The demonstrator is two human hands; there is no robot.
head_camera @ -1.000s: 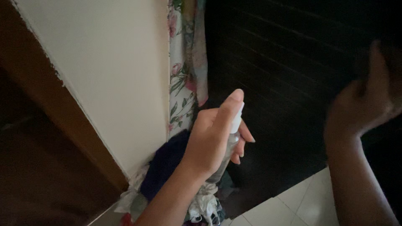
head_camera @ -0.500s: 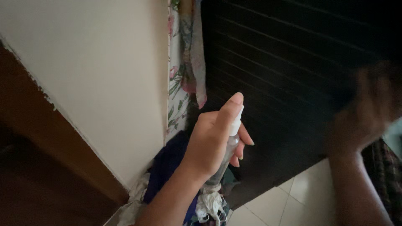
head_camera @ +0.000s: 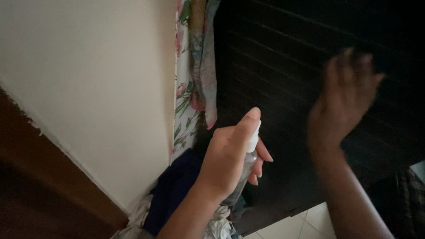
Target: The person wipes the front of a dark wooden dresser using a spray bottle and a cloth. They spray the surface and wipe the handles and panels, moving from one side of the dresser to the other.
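Your left hand (head_camera: 228, 161) wraps clear spray bottle (head_camera: 245, 170), index on nozzle, aimed at dark slatted panel (head_camera: 283, 88). Right hand (head_camera: 343, 99) blurred, grip unclear. Risk: overspray onto floral cloth (head_camera: 188, 93) nearby.

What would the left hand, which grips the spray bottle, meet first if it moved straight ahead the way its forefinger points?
Probably the dark slatted panel. The left hand with the spray bottle points up towards it, and nothing shows between, though depth is unclear.

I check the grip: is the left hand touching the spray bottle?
Touching. The head view shows the left hand wrapped around the clear spray bottle, index finger on its white top.
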